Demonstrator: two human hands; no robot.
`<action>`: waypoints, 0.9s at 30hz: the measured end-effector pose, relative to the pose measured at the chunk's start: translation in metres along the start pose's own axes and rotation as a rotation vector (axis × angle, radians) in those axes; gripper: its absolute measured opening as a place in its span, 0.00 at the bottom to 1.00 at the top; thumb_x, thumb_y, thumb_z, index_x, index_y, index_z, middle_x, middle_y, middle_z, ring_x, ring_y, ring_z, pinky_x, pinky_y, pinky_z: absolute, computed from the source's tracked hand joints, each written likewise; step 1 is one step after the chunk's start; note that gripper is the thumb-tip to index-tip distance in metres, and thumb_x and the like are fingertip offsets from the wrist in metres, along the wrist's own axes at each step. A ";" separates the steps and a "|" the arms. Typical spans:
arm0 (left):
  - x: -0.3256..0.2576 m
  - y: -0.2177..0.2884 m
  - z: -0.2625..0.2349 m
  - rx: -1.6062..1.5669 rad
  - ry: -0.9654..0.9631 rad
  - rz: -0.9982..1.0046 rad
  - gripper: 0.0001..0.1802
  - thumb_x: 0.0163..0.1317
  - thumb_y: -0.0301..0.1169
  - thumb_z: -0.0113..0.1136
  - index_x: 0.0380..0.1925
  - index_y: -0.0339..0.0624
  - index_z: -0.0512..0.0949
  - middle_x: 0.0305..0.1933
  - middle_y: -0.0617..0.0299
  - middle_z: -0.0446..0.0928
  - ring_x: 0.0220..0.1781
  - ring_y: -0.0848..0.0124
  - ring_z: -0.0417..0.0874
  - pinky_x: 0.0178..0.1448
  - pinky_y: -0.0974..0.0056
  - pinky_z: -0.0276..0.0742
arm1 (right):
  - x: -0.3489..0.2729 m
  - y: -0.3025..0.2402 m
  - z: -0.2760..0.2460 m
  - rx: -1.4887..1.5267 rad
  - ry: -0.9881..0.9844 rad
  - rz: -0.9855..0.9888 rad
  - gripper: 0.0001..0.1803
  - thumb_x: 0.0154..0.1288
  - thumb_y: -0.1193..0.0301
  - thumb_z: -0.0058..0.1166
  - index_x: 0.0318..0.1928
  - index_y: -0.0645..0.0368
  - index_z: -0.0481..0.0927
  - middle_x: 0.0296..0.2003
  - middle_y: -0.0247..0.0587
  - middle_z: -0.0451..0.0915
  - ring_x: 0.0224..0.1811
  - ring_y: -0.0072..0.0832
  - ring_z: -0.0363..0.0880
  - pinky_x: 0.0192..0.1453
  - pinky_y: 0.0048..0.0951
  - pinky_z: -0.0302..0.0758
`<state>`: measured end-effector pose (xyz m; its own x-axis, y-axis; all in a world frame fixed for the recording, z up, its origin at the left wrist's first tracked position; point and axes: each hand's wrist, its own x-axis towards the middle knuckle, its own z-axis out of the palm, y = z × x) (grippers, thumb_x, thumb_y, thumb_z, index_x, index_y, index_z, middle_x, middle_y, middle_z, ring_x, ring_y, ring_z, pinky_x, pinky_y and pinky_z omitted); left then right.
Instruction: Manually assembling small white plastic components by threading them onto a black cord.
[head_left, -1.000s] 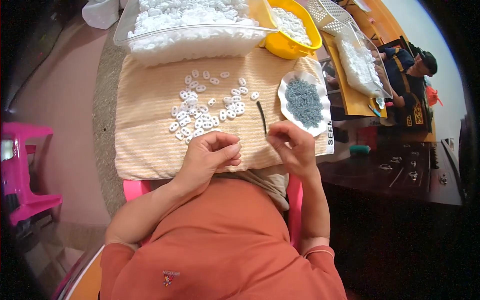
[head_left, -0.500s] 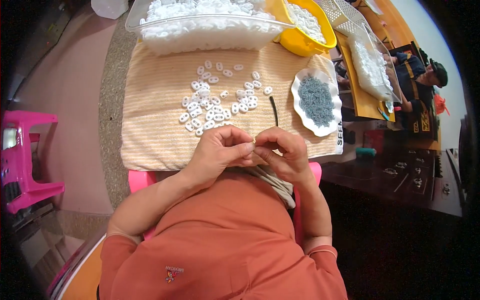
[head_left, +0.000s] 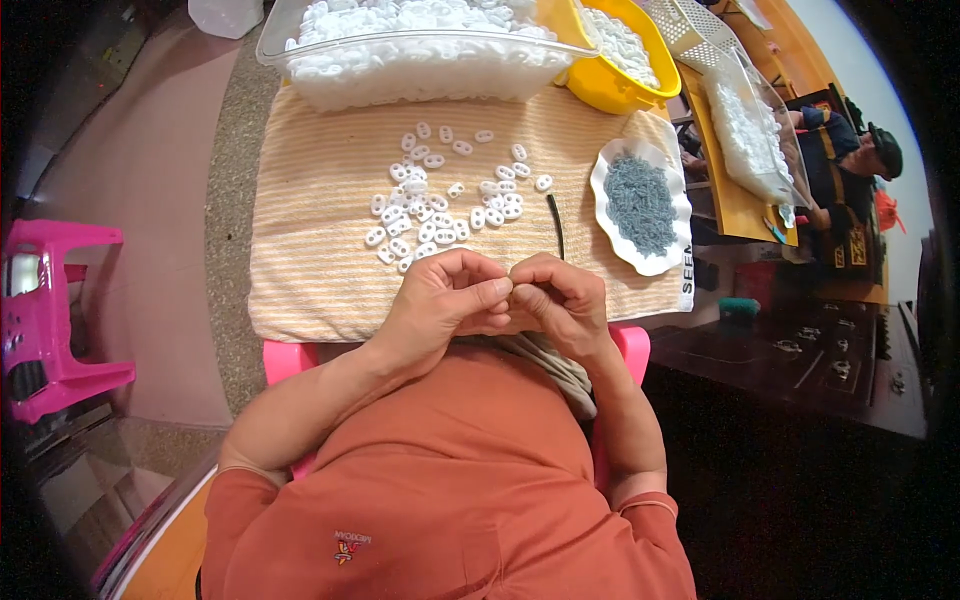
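Both my hands meet over the near edge of the striped towel [head_left: 320, 220]. My left hand [head_left: 450, 300] is closed in a pinch, thumb against the fingers. My right hand [head_left: 562, 300] pinches right beside it, fingertips touching the left ones. Whatever lies between the fingertips is too small and too covered to make out. Just beyond them, loose white oval pieces with two holes [head_left: 445, 236] are scattered on the towel. A thin black stick [head_left: 556, 226] lies past my right hand. To its right, a white scalloped dish [head_left: 602, 205] holds many small grey-blue pieces [head_left: 640, 203].
A clear bin [head_left: 420, 75] heaped with white pieces stands at the towel's far edge, beside a yellow basin [head_left: 610, 97] of similar pieces. At right, another clear bin [head_left: 745, 140] sits on an orange table near a seated person [head_left: 840, 165]. A pink stool [head_left: 65, 320] stands at left.
The whole view has shifted slightly to the right. My hands stay pinched together; the small pale bit seen between the fingertips before is now hidden.
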<state>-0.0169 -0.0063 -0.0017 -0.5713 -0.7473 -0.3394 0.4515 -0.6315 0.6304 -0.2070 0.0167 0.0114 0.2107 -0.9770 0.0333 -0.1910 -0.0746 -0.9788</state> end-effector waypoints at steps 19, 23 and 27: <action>0.002 -0.003 0.000 -0.011 0.066 0.040 0.11 0.64 0.23 0.58 0.46 0.35 0.76 0.39 0.58 0.81 0.39 0.74 0.84 0.46 0.70 0.84 | 0.001 0.004 0.007 0.127 0.071 0.083 0.04 0.68 0.77 0.51 0.38 0.65 0.77 0.32 0.31 0.79 0.35 0.15 0.75 0.39 0.18 0.73; 0.001 -0.002 0.000 -0.012 0.074 0.028 0.10 0.64 0.23 0.59 0.45 0.35 0.76 0.39 0.58 0.81 0.39 0.74 0.84 0.46 0.70 0.85 | 0.001 0.004 0.007 0.134 0.069 0.102 0.04 0.68 0.77 0.51 0.38 0.65 0.77 0.32 0.31 0.79 0.35 0.15 0.74 0.39 0.18 0.72; 0.001 -0.002 0.000 -0.011 0.077 0.031 0.10 0.64 0.23 0.59 0.45 0.35 0.76 0.39 0.58 0.81 0.38 0.74 0.84 0.46 0.70 0.85 | 0.000 0.007 0.005 0.114 0.067 0.100 0.04 0.68 0.76 0.51 0.38 0.65 0.77 0.31 0.31 0.79 0.34 0.15 0.75 0.39 0.18 0.72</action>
<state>-0.0184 -0.0058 -0.0039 -0.5027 -0.7798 -0.3731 0.4755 -0.6099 0.6339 -0.2033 0.0169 0.0036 0.1311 -0.9898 -0.0561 -0.0967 0.0436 -0.9944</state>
